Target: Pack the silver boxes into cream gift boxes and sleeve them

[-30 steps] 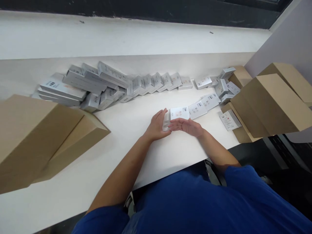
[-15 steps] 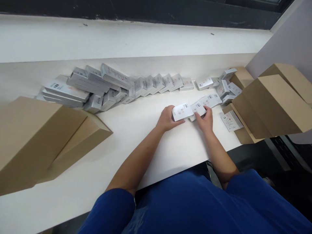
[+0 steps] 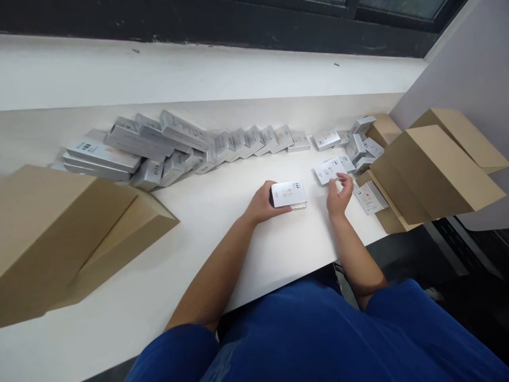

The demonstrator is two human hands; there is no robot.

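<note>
My left hand (image 3: 263, 204) is closed around small silver-white printed boxes (image 3: 289, 194), one lying on another, held over the middle of the table. To the right, my right hand (image 3: 340, 196) has its fingers apart and holds nothing. Its fingertips are close to the near edge of a similar flat box (image 3: 327, 170) that lies on the table; whether they touch it I cannot tell. Behind that one, another silver box (image 3: 347, 164) lies partly overlapped. Just right of my right hand, a further box (image 3: 370, 198) rests against a cardboard flap.
A long row of silver boxes (image 3: 238, 143) leans along the back wall, piled higher at the left. Open cardboard cartons stand at the left (image 3: 79, 228) and right (image 3: 433, 175). Several loose boxes (image 3: 356, 147) lie by the right carton. The white table (image 3: 286, 254) ends near my body.
My left hand has drawn slightly left and nearer, now with a second box beneath the first. My right hand has let go of the box it was touching and opened.
</note>
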